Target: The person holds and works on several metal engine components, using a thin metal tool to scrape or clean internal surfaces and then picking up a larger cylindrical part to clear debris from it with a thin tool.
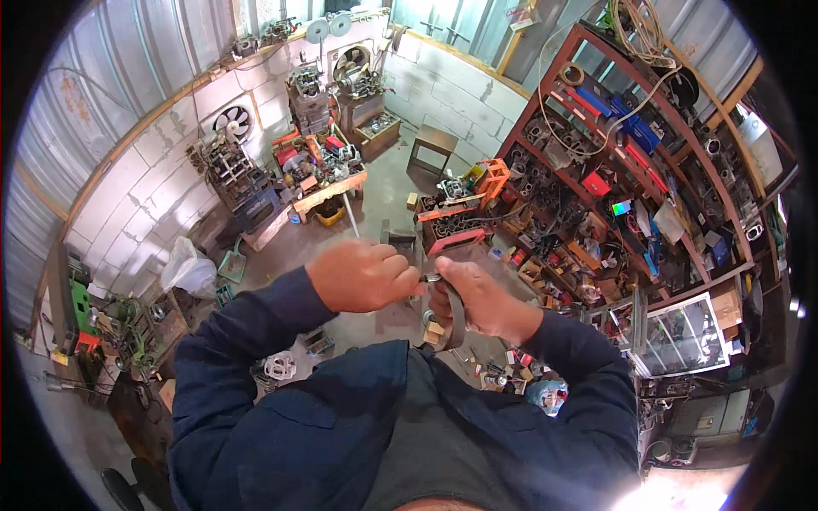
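In front of my chest, both hands work close together at a small shiny metal piece (433, 277). My left hand (362, 277) is closed in a fist, its thumb side toward that piece; what lies inside the fingers is hidden. My right hand (487, 300) is closed round a grey curved band (457, 317), which looks like a strap and bends down toward my jacket. The metal piece sits between the two hands, at the right hand's fingertips, and its exact kind is too small to make out.
A low workbench (334, 184) piled with parts stands ahead. Beyond it is a wooden stool (433, 146). A tall brown shelf rack (545, 95) crammed with engine parts fills the right. At left lie a white plastic bag (189, 267) and a green dustpan (232, 264).
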A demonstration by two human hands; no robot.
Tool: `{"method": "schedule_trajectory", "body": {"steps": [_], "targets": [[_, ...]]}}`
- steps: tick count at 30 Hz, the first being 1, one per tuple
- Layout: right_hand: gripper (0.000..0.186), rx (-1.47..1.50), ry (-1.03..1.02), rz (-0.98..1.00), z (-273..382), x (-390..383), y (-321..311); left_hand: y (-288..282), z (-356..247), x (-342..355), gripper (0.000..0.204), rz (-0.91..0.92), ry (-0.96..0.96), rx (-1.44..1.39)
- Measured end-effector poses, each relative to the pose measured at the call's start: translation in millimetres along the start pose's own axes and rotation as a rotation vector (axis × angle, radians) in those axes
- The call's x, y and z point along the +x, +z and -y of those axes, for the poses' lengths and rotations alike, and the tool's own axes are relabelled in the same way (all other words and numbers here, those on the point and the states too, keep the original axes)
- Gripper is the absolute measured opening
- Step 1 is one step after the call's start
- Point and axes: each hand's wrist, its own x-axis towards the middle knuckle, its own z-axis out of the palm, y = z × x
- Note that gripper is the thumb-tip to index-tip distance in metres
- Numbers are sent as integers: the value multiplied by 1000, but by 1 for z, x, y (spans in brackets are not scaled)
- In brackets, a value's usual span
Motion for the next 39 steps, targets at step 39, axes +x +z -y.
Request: {"method": "schedule_trajectory", "body": {"steps": [39], "targets": [[27,326,325,17,15,-10,8,22,-8,-15,19,-127,-79,-215]]}}
